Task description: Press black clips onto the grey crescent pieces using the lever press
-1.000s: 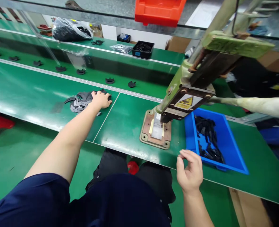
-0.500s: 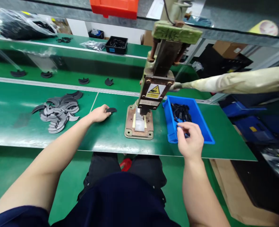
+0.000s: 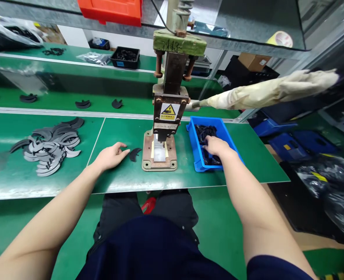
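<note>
On the green table, my left hand [image 3: 111, 156] rests with fingers apart and holds nothing. Just right of its fingertips lies a dark crescent-shaped piece [image 3: 135, 154], apart from the hand. My right hand [image 3: 215, 147] reaches into a blue bin [image 3: 199, 165], its fingers down among small black parts [image 3: 206, 132]. Its fingertips are partly hidden, so I cannot see whether they grip a part. Between the hands stands a hand press [image 3: 170, 112] with a flat metal plate [image 3: 159, 153] on its base.
A pile of grey crescent-shaped pieces [image 3: 52, 146] lies on the left of the table. The press's wrapped lever [image 3: 265, 93] sticks out rightward above the bin. More dark pieces [image 3: 82, 104] sit along the green strip behind, and a black bin [image 3: 125, 57] stands on the ledge beyond.
My left hand has let go of the dark crescent-shaped piece, which now lies on the table. My right hand has moved from the bin's near edge deeper into it. The view has shifted right.
</note>
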{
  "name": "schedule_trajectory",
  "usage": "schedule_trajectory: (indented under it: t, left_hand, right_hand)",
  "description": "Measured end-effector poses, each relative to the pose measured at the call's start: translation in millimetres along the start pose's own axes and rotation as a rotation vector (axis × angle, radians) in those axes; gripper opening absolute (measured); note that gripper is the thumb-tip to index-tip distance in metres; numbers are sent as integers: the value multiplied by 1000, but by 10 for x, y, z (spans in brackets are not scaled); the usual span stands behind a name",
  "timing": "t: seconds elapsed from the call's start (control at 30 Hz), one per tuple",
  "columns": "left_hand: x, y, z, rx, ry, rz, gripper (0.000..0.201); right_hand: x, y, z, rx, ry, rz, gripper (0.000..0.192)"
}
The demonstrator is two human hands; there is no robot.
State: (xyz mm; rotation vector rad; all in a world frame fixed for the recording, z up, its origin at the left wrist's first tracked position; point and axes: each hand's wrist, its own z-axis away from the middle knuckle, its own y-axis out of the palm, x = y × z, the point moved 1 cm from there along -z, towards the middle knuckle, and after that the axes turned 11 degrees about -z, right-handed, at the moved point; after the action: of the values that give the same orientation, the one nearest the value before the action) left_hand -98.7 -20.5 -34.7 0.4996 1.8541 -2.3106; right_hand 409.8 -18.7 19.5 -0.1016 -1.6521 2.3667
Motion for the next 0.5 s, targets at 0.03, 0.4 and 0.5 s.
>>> schedule_trajectory:
  t: [0.03, 0.4, 0.5]
  left_hand:
    - [6, 3, 10, -8, 1, 4, 57]
    - [28, 43, -18, -11, 20, 8, 56]
    - [26, 45, -21, -14, 15, 7, 55]
  right_hand:
    - [19, 2, -37, 11, 9, 18, 50]
    - [86, 37, -36, 41, 12, 96, 49]
    - [107, 31, -43, 42, 2, 98, 48]
